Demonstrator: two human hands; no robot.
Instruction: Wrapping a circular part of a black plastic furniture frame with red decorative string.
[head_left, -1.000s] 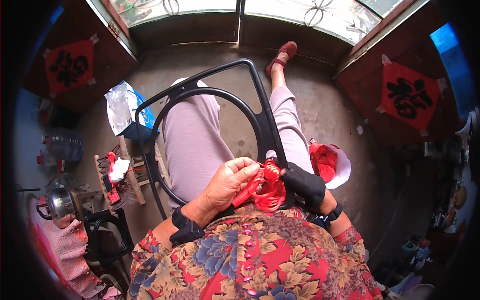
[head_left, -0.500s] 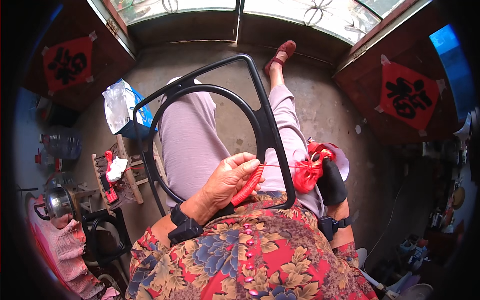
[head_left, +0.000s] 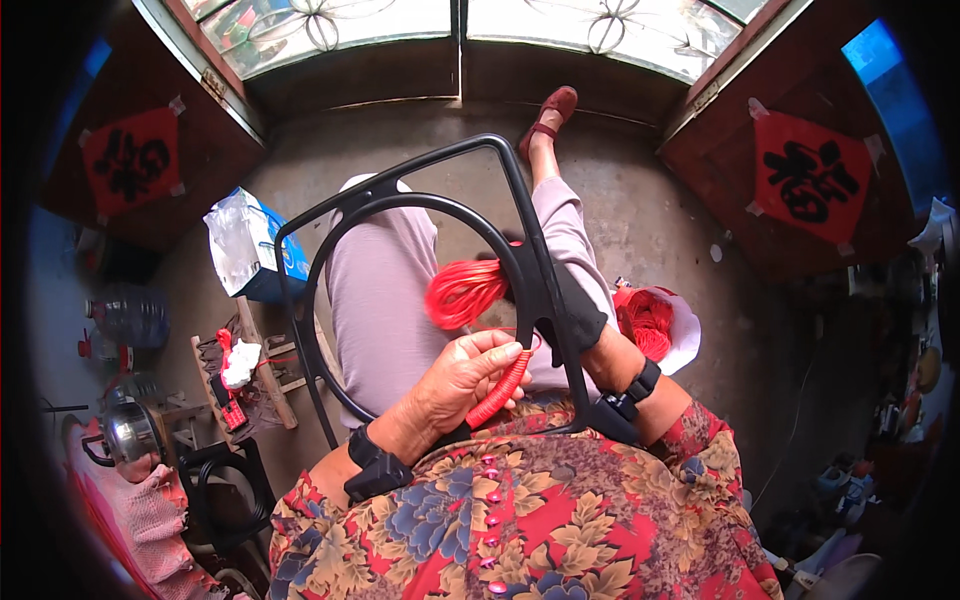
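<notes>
A black frame with a round ring inside it lies tilted across my lap. Red cord is wound tightly round the ring's near right part, making a coiled stretch. My left hand is closed on that stretch, thumb and forefinger pinching at its upper end. My right hand, in a black glove, is behind the frame's right side and closed on a hank of red cord. The hank's loops show inside the ring; the ring and side bar hide some gloved fingers. A thin strand runs near my left fingertips.
Beyond my right wrist stands a white bag with more red cord. On the left are a blue-and-white bag, a low wooden stool bearing a red phone, a metal pot and another black frame. Doors stand ahead.
My right hand has moved left from outside the frame, bringing the cord hank to the ring's opening. The left hand keeps its pinch. The whole view has shifted slightly.
</notes>
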